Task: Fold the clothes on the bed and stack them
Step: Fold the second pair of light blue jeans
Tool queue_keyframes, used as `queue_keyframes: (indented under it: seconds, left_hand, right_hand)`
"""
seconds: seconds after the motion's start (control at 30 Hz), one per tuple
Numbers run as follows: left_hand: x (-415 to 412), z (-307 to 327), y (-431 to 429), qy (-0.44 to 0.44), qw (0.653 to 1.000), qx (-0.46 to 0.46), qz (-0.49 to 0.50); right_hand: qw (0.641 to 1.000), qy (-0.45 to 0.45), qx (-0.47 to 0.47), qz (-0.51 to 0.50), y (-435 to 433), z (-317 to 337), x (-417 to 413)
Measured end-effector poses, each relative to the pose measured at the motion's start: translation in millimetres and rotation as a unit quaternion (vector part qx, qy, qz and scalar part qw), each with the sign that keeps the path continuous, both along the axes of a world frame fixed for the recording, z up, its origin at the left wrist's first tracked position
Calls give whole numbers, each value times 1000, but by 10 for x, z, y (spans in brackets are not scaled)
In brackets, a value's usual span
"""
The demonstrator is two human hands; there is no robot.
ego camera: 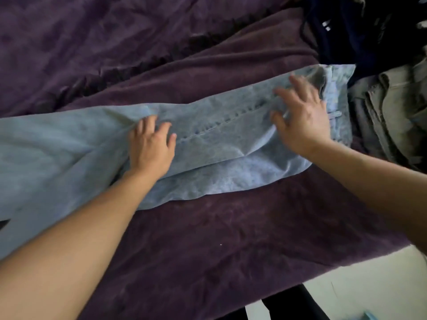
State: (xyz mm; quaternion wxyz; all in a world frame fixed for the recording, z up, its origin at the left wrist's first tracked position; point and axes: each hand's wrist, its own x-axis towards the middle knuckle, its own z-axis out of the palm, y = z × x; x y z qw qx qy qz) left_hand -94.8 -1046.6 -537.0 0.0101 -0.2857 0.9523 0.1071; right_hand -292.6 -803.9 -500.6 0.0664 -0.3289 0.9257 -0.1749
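Denim spread flat under two open palms

Jeans lie leg over leg on the purple bed cover. The left hand presses down with fingers relaxed, gripping nothing; the right hand, blurred, rests with fingers spread near the waistband. Denim looks heavy, stiffish, unlikely to slip; I would pinch the waistband just beyond the right fingertips and the leg outward of the left hand. Folded olive clothes sit beyond the right hand.

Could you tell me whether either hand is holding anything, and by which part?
Nothing is held: the left hand and right hand lie open on the jeans.
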Motion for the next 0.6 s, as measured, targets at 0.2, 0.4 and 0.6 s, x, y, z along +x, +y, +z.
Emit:
queue_keyframes:
  seconds: [0.2,0.4,0.6]
  left_hand:
    - [831,94,53,-15,998,-2,68]
    - [2082,470,-118,-94,979,-27,176]
    - [3336,497,-249,-251,940,-18,230]
  right_hand:
    - [945,-75,313,61,-52,-313,12]
    - [973,19,196,122,-549,36,556]
    - [957,-57,46,280,-1287,155,1755]
